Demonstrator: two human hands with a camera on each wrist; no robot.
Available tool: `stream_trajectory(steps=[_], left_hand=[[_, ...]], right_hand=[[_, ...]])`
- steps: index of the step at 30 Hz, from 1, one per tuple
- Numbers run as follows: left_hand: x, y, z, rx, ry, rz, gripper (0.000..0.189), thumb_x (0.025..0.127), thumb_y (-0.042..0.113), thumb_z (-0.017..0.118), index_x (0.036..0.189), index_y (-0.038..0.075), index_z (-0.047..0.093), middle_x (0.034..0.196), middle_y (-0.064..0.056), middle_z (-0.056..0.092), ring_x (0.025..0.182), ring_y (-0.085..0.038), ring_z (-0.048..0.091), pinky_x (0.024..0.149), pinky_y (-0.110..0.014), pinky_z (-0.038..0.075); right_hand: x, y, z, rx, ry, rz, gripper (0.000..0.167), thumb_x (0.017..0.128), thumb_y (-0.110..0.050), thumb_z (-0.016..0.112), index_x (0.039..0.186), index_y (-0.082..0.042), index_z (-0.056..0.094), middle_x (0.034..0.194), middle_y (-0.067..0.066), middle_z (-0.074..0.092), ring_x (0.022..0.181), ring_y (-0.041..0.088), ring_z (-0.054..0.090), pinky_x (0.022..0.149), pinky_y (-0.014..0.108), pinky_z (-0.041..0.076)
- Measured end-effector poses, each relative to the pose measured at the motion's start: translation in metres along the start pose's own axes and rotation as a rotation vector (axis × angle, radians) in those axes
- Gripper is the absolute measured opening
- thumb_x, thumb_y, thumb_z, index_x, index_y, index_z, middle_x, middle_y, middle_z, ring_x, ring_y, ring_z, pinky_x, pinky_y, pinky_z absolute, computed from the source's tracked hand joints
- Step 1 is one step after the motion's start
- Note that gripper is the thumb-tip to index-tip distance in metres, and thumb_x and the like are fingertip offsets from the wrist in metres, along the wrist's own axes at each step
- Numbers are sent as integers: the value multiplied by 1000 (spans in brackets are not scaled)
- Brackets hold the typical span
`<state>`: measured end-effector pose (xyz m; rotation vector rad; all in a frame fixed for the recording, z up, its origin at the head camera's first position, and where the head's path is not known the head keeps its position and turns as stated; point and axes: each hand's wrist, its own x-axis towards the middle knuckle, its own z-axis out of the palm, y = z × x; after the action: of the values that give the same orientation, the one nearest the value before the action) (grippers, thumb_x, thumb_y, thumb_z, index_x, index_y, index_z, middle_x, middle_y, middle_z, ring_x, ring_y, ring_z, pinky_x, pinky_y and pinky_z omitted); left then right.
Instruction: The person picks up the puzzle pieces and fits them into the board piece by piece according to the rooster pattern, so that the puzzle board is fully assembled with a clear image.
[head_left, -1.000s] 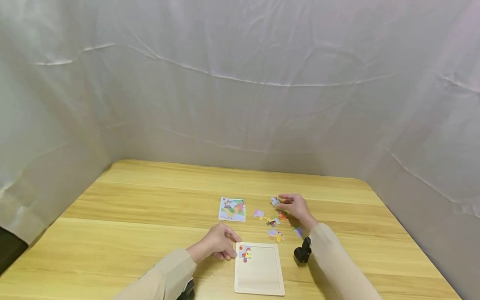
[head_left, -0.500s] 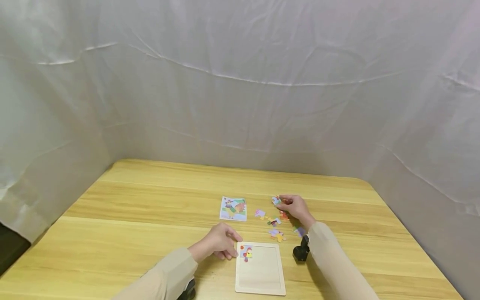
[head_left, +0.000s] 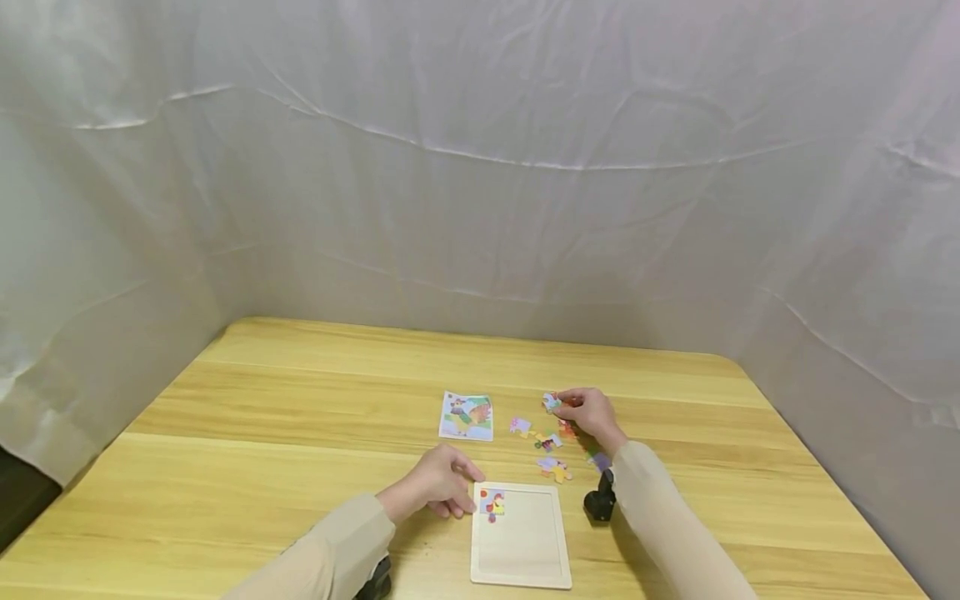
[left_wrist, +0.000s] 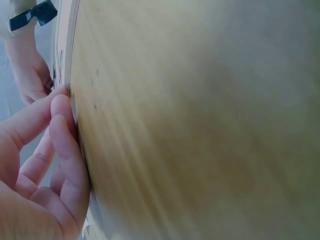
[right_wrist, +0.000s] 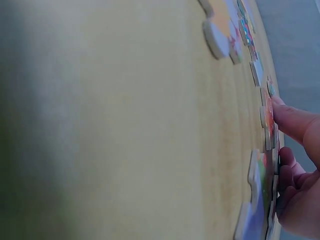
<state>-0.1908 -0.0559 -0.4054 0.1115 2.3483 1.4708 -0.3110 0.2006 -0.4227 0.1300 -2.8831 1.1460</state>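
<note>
My right hand (head_left: 592, 414) is at the back of the loose pieces, its thumb and index finger pinching a light-blue jigsaw puzzle piece (head_left: 551, 402). In the right wrist view the thumb (right_wrist: 292, 120) comes down at the far pieces, and the grip itself is partly hidden. My left hand (head_left: 437, 482) rests by the upper left corner of a pale wooden puzzle tray (head_left: 521, 577), with index finger and thumb touching its edge and the other fingers loosely bent. Inside the tray's upper left corner lies a placed rooster-head piece (head_left: 492, 503).
Several loose puzzle pieces (head_left: 553, 469) lie between tray and right hand, including a purple one (head_left: 600, 461) under the right wrist. A printed picture card (head_left: 467, 417) of a rooster lies behind the left hand. Grey sheeting (head_left: 480, 208) surrounds the wooden table (head_left: 262, 483).
</note>
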Motion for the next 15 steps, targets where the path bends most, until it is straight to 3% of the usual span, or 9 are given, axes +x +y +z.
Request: stream_trajectory(steps=[9, 15], left_hand=[[1, 0, -1, -9, -9, 4, 29, 63, -10, 73, 88, 3, 65, 63, -7, 58, 40, -9, 52, 39, -22, 45], [0, -1, -1, -8, -12, -1, 30, 63, -10, 73, 88, 3, 65, 64, -7, 58, 41, -9, 53, 39, -22, 45]], right_hand=[[-1, 0, 1, 6, 42, -2, 27, 74, -11, 73, 96, 1, 64, 81, 9, 57, 70, 22, 50, 64, 37, 44], [-3, 2, 2, 41, 66, 1, 23, 72, -6, 74, 88, 1, 58, 80, 10, 57, 73, 24, 52, 66, 36, 45]])
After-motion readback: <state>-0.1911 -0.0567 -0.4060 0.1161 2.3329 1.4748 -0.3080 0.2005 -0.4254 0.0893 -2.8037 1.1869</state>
